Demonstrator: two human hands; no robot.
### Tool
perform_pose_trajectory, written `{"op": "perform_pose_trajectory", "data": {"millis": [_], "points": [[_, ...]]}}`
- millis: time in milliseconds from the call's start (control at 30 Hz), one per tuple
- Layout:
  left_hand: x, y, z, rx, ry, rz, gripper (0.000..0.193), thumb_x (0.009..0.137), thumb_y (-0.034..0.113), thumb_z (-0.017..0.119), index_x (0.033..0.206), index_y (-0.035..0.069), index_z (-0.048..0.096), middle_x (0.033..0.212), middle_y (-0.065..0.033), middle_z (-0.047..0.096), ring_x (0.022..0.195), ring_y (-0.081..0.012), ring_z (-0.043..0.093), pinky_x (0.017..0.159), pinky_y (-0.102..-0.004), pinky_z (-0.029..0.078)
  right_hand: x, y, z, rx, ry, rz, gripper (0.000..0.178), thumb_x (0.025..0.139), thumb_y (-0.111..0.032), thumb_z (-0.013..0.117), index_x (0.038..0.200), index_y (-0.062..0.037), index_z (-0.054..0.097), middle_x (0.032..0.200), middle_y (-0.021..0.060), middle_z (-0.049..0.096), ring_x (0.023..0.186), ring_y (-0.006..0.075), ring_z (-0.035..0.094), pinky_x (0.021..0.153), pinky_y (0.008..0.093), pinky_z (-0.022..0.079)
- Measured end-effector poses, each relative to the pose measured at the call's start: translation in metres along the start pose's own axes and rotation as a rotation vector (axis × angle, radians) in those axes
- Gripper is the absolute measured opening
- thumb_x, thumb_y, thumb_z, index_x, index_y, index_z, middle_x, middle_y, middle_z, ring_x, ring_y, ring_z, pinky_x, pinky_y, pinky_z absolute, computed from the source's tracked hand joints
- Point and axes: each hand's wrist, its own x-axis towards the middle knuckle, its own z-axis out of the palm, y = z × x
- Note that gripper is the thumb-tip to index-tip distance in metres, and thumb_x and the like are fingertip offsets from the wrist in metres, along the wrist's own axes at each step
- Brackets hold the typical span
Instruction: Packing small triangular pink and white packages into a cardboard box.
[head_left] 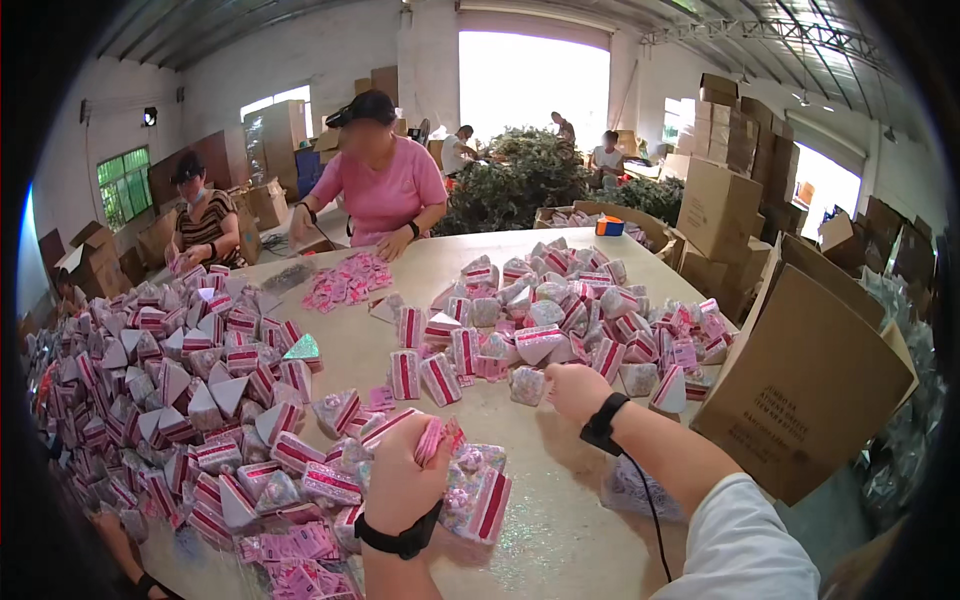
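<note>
My left hand is closed around small pink printed cards. Right beside it lies a wedge-shaped toy cake slice, striped white and dark pink, in glossy clear wrap. My right hand reaches over the table, fingers pinched together at the edge of a small clear-wrapped slice. A heap of similar slices spreads beyond my right hand. To the left a much bigger pile covers the table, with pink cards at its near end.
A large cardboard box leans at the table's right edge. Across the pale table, a person in pink works by a pile of pink cards. Another person sits far left. An orange-and-blue tape roll stands at the far edge.
</note>
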Motion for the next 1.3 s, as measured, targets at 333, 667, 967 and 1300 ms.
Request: {"op": "perform_pose_trajectory", "data": {"millis": [333, 667, 967, 1300], "points": [[0.001, 0.016, 0.015, -0.268, -0.304, -0.078, 0.024, 0.083, 0.012, 0.063, 0.104, 0.001, 0.06, 0.098, -0.0051, 0.065, 0.081, -0.0155, 0.061, 0.073, -0.0267, 0.047, -0.029, -0.1, -0.057, 1.452, -0.005, 0.076, 0.016, 0.086, 0.0, 0.055, 0.103, -0.0012, 0.054, 0.088, 0.0006, 0.058, 0.076, 0.0067, 0.057, 0.063, 0.0214, 0.048], [0.001, -0.011, 0.015, -0.361, -0.533, -0.153, 0.018, 0.08, 0.006, 0.062, 0.098, 0.001, 0.062, 0.085, -0.0076, 0.062, 0.075, -0.0136, 0.057, 0.068, -0.0283, 0.046, -0.057, -0.101, -0.08, 0.374, 0.183, -0.597, 0.049, 0.068, -0.002, 0.063, 0.116, -0.0102, 0.055, 0.118, 0.0135, 0.05, 0.105, 0.0332, 0.05, 0.092, 0.0412, 0.041], [-0.003, 0.003, 0.02, -0.271, -0.789, 0.024, 0.029, 0.076, -0.004, 0.059, 0.105, 0.001, 0.06, 0.091, -0.0086, 0.063, 0.084, -0.0148, 0.058, 0.074, -0.0281, 0.046, -0.059, -0.085, -0.093, 0.373, -0.439, -0.537, 0.014, 0.077, -0.013, 0.064, 0.085, -0.0038, 0.058, 0.083, 0.012, 0.057, 0.079, 0.0326, 0.056, 0.068, 0.0401, 0.045], [-0.005, -0.013, 0.016, -0.449, -0.239, -0.225, 0.011, 0.082, 0.005, 0.061, 0.091, 0.0, 0.061, 0.081, -0.0074, 0.064, 0.072, -0.0131, 0.059, 0.064, -0.0259, 0.046, -0.077, -0.068, -0.132, 0.749, -0.422, -0.525, 0.008, 0.08, -0.006, 0.059, 0.084, 0.0003, 0.058, 0.077, 0.0121, 0.058, 0.072, 0.0235, 0.058, 0.064, 0.0336, 0.046]]}}
